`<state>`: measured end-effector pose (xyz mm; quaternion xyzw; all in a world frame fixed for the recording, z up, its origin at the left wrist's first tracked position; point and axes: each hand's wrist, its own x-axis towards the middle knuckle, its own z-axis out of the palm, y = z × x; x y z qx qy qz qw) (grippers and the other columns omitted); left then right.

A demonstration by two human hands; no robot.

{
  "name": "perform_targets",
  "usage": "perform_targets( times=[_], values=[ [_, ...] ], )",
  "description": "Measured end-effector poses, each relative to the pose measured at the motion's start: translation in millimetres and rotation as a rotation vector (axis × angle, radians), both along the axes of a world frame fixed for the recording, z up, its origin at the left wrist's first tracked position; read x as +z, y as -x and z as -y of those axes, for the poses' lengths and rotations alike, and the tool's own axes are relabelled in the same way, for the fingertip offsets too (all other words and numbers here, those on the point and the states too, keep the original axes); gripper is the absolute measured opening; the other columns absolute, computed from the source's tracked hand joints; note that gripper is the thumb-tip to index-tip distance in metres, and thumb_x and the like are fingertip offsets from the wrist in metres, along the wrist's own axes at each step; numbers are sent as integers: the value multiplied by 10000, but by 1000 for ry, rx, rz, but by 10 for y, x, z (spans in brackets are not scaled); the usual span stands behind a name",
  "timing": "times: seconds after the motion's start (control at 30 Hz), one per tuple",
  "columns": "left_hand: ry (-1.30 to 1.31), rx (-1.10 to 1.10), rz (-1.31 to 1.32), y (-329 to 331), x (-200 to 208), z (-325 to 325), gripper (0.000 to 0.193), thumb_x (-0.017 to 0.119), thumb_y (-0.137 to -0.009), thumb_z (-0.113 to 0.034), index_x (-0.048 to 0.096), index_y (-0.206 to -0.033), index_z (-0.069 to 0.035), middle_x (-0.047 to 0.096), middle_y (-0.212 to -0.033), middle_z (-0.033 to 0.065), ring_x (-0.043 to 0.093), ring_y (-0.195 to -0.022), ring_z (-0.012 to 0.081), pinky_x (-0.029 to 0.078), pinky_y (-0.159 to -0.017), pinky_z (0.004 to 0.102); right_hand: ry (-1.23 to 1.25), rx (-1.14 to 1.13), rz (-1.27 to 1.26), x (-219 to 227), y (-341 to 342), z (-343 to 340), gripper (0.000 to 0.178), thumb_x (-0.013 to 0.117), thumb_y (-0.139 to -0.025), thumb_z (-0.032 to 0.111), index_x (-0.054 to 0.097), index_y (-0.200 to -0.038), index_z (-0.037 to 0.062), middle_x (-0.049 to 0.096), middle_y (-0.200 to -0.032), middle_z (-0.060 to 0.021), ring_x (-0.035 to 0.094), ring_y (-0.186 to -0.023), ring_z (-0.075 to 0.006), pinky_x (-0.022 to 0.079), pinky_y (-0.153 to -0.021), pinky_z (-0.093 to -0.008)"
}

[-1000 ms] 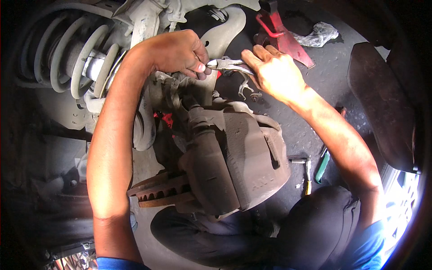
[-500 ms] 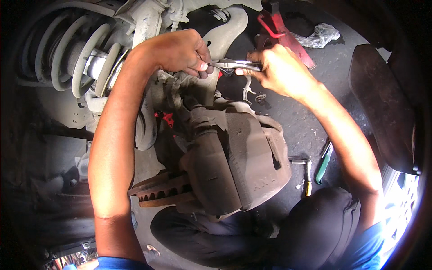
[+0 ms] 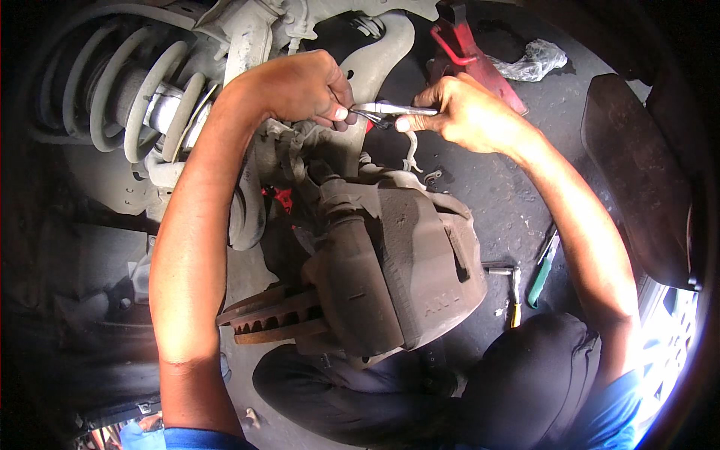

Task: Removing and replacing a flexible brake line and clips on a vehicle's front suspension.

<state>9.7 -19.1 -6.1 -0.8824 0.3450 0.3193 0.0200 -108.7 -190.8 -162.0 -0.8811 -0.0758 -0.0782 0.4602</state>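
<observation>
My right hand [image 3: 474, 114] is closed around the handles of a pair of metal pliers [image 3: 382, 108]. Their jaws point left, toward the fingertips of my left hand [image 3: 319, 88]. Thumb and fingers of that left hand are pinched together at the tip of the jaws. Whatever small piece lies between them is too hidden to name. Below both hands sits a brown, rusty brake caliper [image 3: 397, 262] over a vented brake disc [image 3: 277, 319]. A pale, curved suspension arm [image 3: 386, 52] runs behind the left hand.
A coil spring [image 3: 154, 97] with its damper stands at upper left. A red jack stand [image 3: 480, 64] and crumpled clear plastic [image 3: 536, 61] are at the back right. On the floor lie a ratchet [image 3: 515, 292] and a green-handled tool [image 3: 541, 277]. A dark panel [image 3: 637, 180] stands at right.
The pliers have turned a little in my right hand, and their outline looks different. My left hand stays pinched in nearly the same place.
</observation>
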Motion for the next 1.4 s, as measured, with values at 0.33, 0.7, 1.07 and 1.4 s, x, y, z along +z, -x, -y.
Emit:
perform_targets(
  times=[0.33,0.7,1.07,1.4],
  values=[
    [-62,-37,76,22,13,25,291,770,-823,-30,756,-1091,81,783,-940,154,736,-838,187,562,-797,300,-121,-14,51,-117,40,-83,443,763,-922,453,783,-1018,21,588,-620,-138,498,-566,-166,443,-599,-392],
    [14,-3,21,1,-15,-9,327,761,-883,-91,717,-1112,138,761,-912,204,756,-846,214,615,-794,301,132,-299,375,-382,50,-340,352,790,-878,330,648,-1047,56,655,-888,-140,695,-785,-332,536,-682,-450],
    [0,-22,-9,30,24,-4,305,762,-862,-61,717,-1077,150,760,-911,206,762,-828,214,618,-774,304,522,-502,712,-352,35,-276,407,811,-777,282,645,-1104,105,600,-1024,-105,610,-944,-286,507,-801,-416],
    [-36,-3,-11,19,26,14,270,773,-872,-83,726,-1021,137,758,-874,182,746,-790,181,613,-754,289,577,-475,663,-332,1,-291,440,773,-855,389,671,-1170,99,601,-1083,-123,592,-1012,-302,483,-864,-436]
  ],
)
